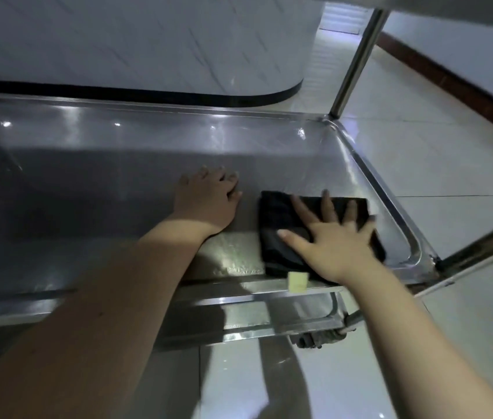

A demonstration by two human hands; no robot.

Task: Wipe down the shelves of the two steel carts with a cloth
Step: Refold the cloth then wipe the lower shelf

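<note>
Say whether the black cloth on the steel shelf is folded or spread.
Folded: the black cloth is a compact, thick-edged rectangle under the right hand.

Both forearms bare; left hand (pixel 208 198), right hand (pixel 336 246) bare.

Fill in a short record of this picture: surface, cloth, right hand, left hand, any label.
surface: steel cart shelf, raised rim
cloth: dark cloth, folded, lying near the shelf's right front corner
right hand: fingers spread, pressing on the cloth
left hand: resting on bare shelf beside the cloth, apart from it
label: pale yellow tag at the cloth's near edge
</note>
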